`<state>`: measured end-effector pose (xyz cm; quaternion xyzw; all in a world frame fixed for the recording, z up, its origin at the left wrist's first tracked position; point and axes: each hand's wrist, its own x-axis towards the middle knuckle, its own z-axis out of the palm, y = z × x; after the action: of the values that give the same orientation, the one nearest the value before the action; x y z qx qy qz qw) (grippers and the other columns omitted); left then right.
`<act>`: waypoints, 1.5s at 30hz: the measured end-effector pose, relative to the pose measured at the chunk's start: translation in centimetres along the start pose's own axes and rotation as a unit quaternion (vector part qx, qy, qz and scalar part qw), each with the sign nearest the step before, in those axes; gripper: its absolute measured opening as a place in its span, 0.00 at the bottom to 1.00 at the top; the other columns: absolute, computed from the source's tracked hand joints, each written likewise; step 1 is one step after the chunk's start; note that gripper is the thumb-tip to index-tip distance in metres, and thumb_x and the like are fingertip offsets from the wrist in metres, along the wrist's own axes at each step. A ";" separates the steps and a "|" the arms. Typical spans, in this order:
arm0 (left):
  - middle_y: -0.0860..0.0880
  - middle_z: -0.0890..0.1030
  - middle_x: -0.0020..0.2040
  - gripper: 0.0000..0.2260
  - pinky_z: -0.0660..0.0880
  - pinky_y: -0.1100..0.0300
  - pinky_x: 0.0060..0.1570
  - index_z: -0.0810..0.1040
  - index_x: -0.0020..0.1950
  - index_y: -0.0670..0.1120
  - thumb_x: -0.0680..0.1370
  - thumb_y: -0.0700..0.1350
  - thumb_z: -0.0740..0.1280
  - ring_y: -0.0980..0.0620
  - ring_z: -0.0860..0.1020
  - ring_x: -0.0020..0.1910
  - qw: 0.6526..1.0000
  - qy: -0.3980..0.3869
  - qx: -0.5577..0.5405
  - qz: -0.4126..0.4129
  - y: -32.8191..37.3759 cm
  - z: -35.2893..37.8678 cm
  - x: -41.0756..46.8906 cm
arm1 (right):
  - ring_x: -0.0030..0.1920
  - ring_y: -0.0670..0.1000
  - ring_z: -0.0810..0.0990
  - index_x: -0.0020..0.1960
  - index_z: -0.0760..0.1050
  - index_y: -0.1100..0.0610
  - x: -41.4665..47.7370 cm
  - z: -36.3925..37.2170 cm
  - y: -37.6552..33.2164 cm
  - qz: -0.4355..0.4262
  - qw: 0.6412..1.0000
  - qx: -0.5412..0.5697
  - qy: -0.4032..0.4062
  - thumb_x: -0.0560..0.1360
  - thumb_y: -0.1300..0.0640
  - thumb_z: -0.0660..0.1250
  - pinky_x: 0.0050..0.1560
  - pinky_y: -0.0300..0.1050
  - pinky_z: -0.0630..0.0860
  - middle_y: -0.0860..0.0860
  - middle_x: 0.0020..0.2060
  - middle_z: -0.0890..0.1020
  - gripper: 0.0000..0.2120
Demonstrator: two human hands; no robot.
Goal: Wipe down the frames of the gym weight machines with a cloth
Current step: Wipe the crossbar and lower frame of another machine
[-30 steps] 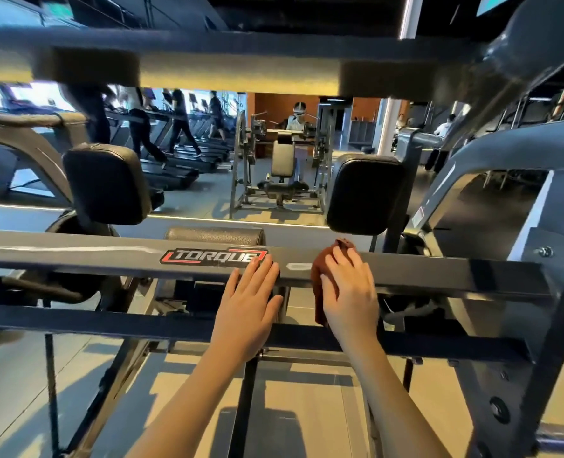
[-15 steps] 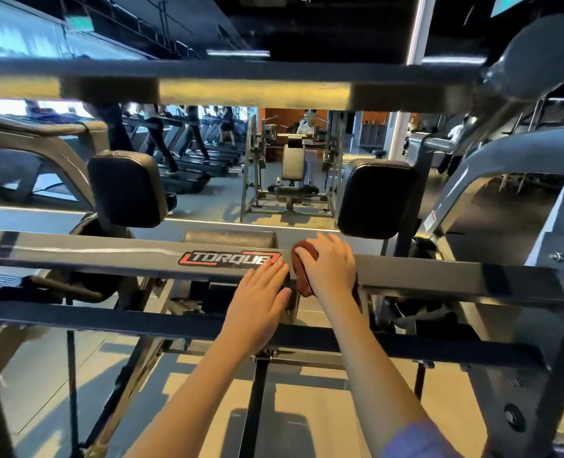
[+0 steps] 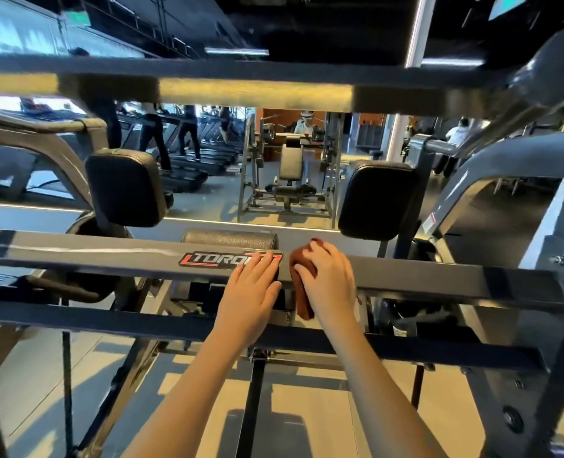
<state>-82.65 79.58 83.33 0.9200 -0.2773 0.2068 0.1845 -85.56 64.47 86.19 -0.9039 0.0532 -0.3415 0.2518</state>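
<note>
A grey horizontal frame bar [image 3: 439, 276] of a weight machine crosses the view, with a red and white TORQUE label [image 3: 208, 260] near its middle. My left hand [image 3: 251, 292] lies flat on the bar, its straight fingers covering the label's right end. Just to its right, my right hand [image 3: 327, 285] presses a dark red cloth [image 3: 302, 269] against the bar, fingers curled over it. The cloth drapes down over the bar's front edge. Most of the cloth is hidden under the hand.
A lower frame bar [image 3: 76, 317] runs parallel beneath my forearms. Two black pads [image 3: 125, 188] [image 3: 378, 200] stand behind the bar. An upper crossbar [image 3: 241, 84] passes overhead. A mirror behind shows treadmills, people and a bench machine [image 3: 289, 180]. An angled frame [image 3: 521, 226] rises at right.
My right hand has slid the cloth leftward along the bar until it sits next to my left hand. The left hand now covers the label's right end.
</note>
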 end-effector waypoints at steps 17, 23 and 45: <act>0.57 0.44 0.78 0.31 0.35 0.59 0.73 0.44 0.78 0.55 0.75 0.60 0.32 0.58 0.39 0.77 1.000 -0.009 0.014 0.010 -0.4 0.4 0.2 | 0.65 0.55 0.72 0.65 0.75 0.56 -0.8 -4.6 4.3 -0.076 0.993 -0.081 -0.033 0.79 0.56 0.65 0.65 0.44 0.65 0.54 0.63 0.77 0.16; 0.57 0.43 0.78 0.31 0.33 0.60 0.72 0.43 0.77 0.55 0.75 0.60 0.31 0.58 0.39 0.77 1.000 -0.007 0.013 0.007 -0.2 0.3 0.0 | 0.53 0.60 0.77 0.53 0.76 0.62 1.0 -6.5 3.7 0.002 0.960 -0.146 0.239 0.70 0.63 0.74 0.52 0.54 0.75 0.59 0.48 0.80 0.13; 0.59 0.41 0.76 0.30 0.28 0.64 0.68 0.41 0.75 0.56 0.74 0.61 0.29 0.60 0.36 0.75 1.000 0.001 0.012 0.003 0.1 0.1 -0.2 | 0.72 0.55 0.67 0.71 0.71 0.54 -2.3 -0.7 4.4 -0.113 0.993 -0.043 0.012 0.78 0.49 0.61 0.71 0.53 0.59 0.53 0.70 0.72 0.22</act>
<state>-82.83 79.52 83.18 0.9211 -0.2774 0.2115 0.1728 -87.47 61.02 83.14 -0.9099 -0.0314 -0.3764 0.1717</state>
